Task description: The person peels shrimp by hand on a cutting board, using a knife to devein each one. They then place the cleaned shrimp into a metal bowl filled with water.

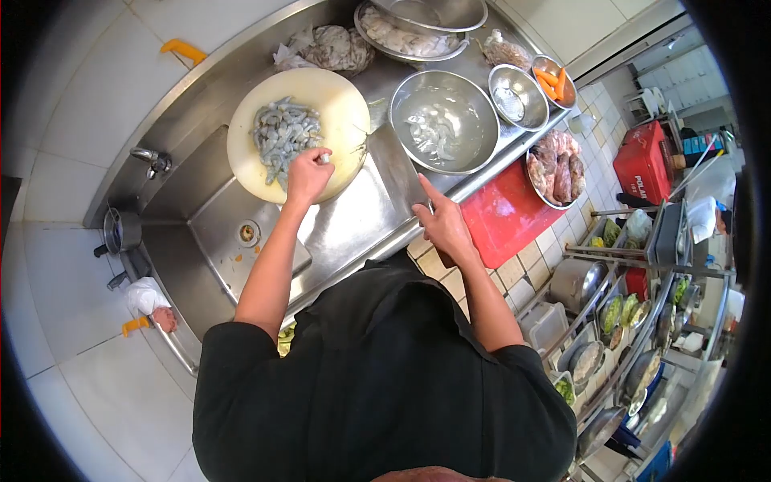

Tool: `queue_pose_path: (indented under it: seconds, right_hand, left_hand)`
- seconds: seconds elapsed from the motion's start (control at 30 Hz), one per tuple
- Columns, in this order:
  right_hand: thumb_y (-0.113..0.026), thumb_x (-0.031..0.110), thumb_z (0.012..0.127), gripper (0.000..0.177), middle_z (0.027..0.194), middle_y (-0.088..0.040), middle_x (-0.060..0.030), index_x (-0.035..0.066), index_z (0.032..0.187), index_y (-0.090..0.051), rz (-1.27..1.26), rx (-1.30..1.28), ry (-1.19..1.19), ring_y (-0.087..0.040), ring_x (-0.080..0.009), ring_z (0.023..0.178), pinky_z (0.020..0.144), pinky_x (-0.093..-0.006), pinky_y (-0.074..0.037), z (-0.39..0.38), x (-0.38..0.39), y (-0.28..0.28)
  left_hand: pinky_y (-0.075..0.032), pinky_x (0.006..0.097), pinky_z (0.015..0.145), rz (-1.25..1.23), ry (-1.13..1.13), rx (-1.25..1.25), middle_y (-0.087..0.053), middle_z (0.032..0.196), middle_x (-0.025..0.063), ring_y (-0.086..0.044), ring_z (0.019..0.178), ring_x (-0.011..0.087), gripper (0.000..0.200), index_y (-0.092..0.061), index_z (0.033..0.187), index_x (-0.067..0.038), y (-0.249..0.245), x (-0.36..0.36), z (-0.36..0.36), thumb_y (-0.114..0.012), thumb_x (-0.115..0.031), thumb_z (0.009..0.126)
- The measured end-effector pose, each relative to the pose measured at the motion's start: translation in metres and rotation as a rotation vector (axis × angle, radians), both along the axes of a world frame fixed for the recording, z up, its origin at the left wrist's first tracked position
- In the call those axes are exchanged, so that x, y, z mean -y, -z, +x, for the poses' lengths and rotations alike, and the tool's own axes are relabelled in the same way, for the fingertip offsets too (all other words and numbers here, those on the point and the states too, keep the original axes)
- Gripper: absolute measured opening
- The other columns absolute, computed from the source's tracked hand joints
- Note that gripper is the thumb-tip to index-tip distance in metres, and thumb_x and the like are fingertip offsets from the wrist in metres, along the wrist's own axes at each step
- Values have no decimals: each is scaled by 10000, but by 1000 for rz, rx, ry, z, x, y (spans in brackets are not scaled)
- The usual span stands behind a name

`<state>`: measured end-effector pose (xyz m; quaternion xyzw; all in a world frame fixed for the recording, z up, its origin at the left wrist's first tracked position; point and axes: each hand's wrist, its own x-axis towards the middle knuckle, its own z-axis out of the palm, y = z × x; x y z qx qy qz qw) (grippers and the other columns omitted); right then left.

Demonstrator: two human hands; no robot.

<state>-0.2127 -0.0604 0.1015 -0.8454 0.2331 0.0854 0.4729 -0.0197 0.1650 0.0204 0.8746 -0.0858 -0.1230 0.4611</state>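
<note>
A round, pale cutting board (345, 112) lies across the sink and bears a pile of grey peeled shrimp (283, 132). My left hand (307, 178) is over the board's near side, fingers pinched on a small pale piece that looks like a shrimp. In my right hand (446, 226) is a cleaver (392, 165), index finger stretched along its wide blade. The blade's far end reaches the board's right edge. Beyond the cleaver, a steel bowl (480, 145) holds water and several shrimp.
The steel sink (185, 241) has a tap (152, 161). Bagged food (333, 48), a bowl of pale seafood (409, 36) and a bowl of carrots (552, 84) stand behind. At right are a red board (510, 213), a bowl of meat (554, 169) and a rack (634, 321).
</note>
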Motion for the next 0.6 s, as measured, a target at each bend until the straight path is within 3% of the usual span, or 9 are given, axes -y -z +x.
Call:
queue_pose_path:
  seconds: [0.07, 0.2, 0.27, 0.37, 0.6]
  right_hand:
    - [-645, 150, 942, 667, 772, -661, -191, 138, 1565, -406, 102, -13, 49, -654, -236, 584, 628, -383, -540, -4, -1, 3]
    - [-621, 148, 979, 674, 690, -589, -57, 151, 1597, -353, 364, -38, 139, -585, -120, 500, 476, -298, -492, -8, -6, 19]
    - [-606, 142, 992, 672, 682, -577, -36, 149, 1605, -333, 447, -40, 136, -564, -115, 491, 452, -286, -473, -8, -8, 27]
    - [-595, 132, 999, 671, 681, -575, -34, 132, 1609, -315, 519, -87, 130, -549, -113, 486, 438, -286, -463, -13, -6, 49]
    - [-590, 112, 995, 673, 676, -576, -45, 101, 1607, -309, 568, -88, 105, -538, -119, 483, 430, -290, -448, -7, -8, 39]
  left_hand:
    - [-555, 389, 778, -240, -27, 19, -732, 912, 150, -689, 809, 329, 274, -745, 1046, -38, 19, 5, 2, -699, -95, 782]
    - [-536, 382, 834, 34, 89, 358, -732, 930, 131, -686, 875, 286, 214, -744, 1012, -5, 41, 4, -8, -734, -82, 812]
    - [-518, 406, 904, 165, 157, 543, -726, 948, 132, -671, 961, 303, 197, -752, 1003, -5, 45, -3, -13, -732, -102, 833]
    - [-476, 420, 990, 128, 132, 464, -721, 979, 137, -633, 1039, 336, 172, -766, 984, -19, 47, -3, -13, -720, -120, 853]
    - [-492, 425, 961, 294, 223, 323, -734, 954, 151, -644, 977, 358, 164, -808, 922, -75, 31, 3, 3, -692, -174, 861]
